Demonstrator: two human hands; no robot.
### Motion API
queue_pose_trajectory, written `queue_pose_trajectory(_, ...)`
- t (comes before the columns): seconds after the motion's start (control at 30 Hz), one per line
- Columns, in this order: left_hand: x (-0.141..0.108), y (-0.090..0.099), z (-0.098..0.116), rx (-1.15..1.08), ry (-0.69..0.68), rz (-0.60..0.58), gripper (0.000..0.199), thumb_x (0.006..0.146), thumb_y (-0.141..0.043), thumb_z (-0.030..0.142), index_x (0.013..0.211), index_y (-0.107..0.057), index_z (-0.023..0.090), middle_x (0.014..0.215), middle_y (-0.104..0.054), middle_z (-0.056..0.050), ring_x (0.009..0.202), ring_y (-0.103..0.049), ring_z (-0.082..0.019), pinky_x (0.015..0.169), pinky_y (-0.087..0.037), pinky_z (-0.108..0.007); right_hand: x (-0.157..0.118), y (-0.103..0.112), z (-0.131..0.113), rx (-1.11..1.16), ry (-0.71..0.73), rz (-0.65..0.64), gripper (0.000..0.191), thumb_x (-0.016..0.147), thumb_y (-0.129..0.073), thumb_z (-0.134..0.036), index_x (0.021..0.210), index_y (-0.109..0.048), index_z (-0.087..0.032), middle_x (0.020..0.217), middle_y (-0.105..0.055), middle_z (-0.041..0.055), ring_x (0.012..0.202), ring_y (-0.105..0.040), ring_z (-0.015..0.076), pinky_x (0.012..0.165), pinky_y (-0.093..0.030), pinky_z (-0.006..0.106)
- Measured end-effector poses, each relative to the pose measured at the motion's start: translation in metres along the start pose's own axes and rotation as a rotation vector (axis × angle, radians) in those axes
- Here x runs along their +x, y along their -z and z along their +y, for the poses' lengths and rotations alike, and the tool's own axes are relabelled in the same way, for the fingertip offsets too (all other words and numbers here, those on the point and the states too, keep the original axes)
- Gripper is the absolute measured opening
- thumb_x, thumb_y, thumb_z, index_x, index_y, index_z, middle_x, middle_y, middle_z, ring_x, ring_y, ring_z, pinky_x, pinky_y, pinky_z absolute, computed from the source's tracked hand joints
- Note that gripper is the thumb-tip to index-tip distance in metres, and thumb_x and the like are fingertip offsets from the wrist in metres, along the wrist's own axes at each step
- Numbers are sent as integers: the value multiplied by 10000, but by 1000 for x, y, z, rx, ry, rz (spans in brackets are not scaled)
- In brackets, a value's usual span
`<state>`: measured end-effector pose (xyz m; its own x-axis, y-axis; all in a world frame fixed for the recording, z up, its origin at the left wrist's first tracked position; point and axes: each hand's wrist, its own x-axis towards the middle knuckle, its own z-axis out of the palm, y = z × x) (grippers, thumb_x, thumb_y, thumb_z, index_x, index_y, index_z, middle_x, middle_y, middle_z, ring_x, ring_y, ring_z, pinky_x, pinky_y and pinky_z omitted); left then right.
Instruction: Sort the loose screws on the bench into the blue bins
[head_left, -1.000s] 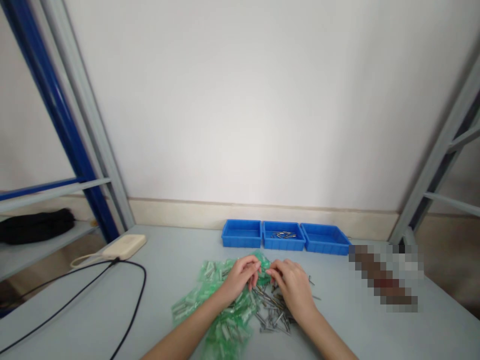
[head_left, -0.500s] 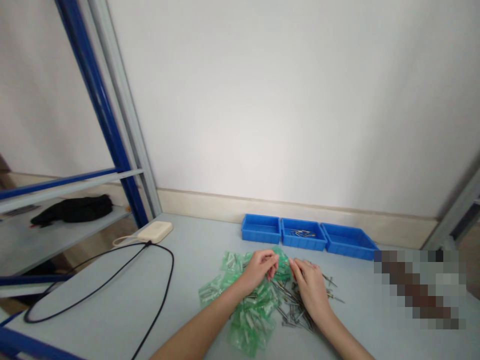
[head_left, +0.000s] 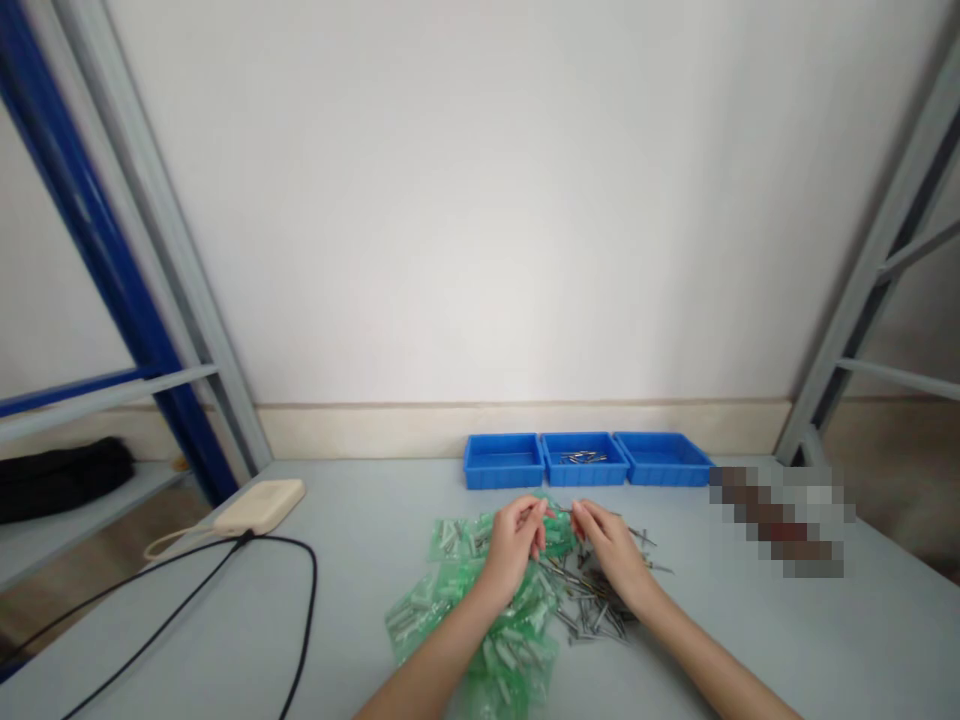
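Observation:
My left hand (head_left: 516, 545) is closed above the green plastic bags (head_left: 472, 590), which hold small metal pieces. Its fingertips are curled together, and what they pinch is too small to make out. Facing it, my right hand (head_left: 613, 555) pinches a thin metal screw (head_left: 561, 510) that reaches toward the left fingertips. Below and beside the right hand lies a loose pile of long screws (head_left: 596, 612), partly hidden by the hand. One more green bag (head_left: 559, 535) lies behind the gap between both hands.
Three blue trays stand in a row near the wall: the left tray (head_left: 502, 480), the middle tray (head_left: 589, 476) with several screws inside, and the right tray (head_left: 667, 474). A cream-coloured box (head_left: 260, 505) and a looped black cable (head_left: 311, 590) lie on the left. A pixelated patch covers something at right.
The camera view has turned to the right and levelled. Both hands stay close together over the bags and screws; a thin screw now shows between their fingertips.

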<state>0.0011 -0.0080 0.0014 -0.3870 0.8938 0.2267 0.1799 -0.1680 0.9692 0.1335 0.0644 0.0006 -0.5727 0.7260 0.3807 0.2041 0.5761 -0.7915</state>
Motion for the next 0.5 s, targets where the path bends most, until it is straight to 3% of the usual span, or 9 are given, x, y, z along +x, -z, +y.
queue_pose_trajectory(0.23,-4,-1,0,88,-45,-55,401,807,-444,514,739,-577,142,441,-456,44,366,-386,-82,400,-306,-198,5,12,12,66,22,-154,394,835,-397,-459,579,-512,-181,556,-520,-14,570,-478,145,587,-365,247)
queue_pose_trajectory(0.5,-9,4,3,216,-110,-126,362,836,-435,472,703,-554,158,420,-435,51,371,-378,-86,430,-306,-202,6,9,10,154,45,-137,374,831,-396,-468,601,-471,-184,576,-501,-10,586,-477,146,585,-380,252)
